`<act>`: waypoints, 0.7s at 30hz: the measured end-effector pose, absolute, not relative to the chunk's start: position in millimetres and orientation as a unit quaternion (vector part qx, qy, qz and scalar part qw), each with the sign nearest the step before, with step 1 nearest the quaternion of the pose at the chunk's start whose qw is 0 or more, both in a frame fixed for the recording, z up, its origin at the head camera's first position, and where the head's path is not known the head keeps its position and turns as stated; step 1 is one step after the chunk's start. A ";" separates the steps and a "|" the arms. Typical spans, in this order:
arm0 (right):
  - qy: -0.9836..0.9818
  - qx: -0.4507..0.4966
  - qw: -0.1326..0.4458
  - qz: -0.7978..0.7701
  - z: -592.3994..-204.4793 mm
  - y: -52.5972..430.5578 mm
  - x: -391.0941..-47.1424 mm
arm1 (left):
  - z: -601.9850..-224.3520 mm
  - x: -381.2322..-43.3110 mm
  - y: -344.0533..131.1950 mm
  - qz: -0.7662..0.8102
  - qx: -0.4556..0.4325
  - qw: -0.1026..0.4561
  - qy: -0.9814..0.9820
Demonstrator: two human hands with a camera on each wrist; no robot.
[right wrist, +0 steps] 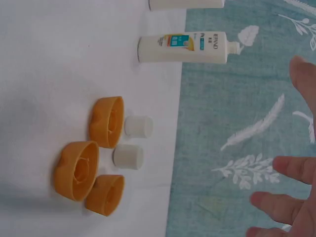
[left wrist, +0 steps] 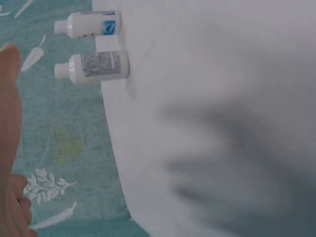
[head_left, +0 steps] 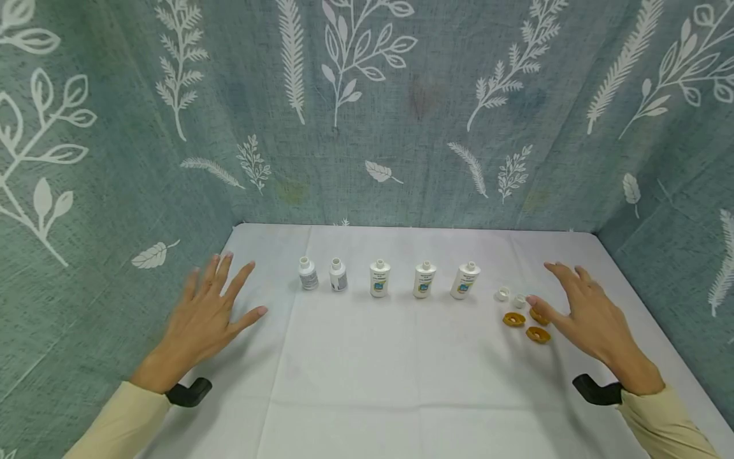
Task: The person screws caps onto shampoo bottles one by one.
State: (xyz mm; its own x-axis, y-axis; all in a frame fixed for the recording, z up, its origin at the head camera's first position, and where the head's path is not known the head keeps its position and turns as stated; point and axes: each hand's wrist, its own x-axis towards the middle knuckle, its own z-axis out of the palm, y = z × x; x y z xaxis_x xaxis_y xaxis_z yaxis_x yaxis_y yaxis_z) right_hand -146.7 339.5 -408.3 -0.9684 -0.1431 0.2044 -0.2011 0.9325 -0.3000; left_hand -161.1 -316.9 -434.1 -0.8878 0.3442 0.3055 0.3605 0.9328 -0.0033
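Observation:
My left hand (head_left: 203, 319) hovers at the table's left side with its fingers spread, holding nothing. Nearest to it stand two small round white bottles (head_left: 308, 274) with grey labels and bare necks. Three flatter white bottles (head_left: 424, 279) with coloured labels, also uncapped, continue the row to the right. My right hand (head_left: 596, 315), fingers apart and holding nothing, is over the right side, its thumb overlapping the caps in the head view. Three orange-yellow caps (right wrist: 76, 171) lie there beside two small white caps (right wrist: 129, 156).
A white cloth (head_left: 355, 370) covers the table, with faint creases. Behind and on both sides hangs a green-blue curtain (head_left: 344, 172) with white leaf prints. Each wrist wears a black strap mount (head_left: 189, 392).

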 end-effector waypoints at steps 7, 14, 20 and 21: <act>-0.977 0.081 0.115 0.162 -413.0 338.2 -146.3 | -436.9 -168.3 -306.2 -0.146 -0.198 0.152 -0.957; -0.962 0.088 0.164 0.201 -423.7 340.9 -149.4 | -440.5 -176.4 -298.1 -0.242 -0.156 0.149 -0.946; -0.957 0.090 0.165 0.221 -431.3 342.2 -154.1 | -449.9 -186.0 -293.3 -0.309 -0.121 0.142 -0.933; -0.957 0.089 0.163 0.224 -432.1 342.2 -154.7 | -452.2 -188.6 -292.6 -0.316 -0.121 0.145 -0.930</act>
State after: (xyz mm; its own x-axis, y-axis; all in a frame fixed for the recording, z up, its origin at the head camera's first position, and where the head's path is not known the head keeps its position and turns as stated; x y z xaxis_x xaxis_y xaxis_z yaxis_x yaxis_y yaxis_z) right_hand -154.7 342.2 -432.1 -0.9312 -0.0971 0.3515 -0.2430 0.8839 -0.3995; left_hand -188.6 -292.6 -452.2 -0.9284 0.1335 0.3467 0.3172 0.7707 0.5526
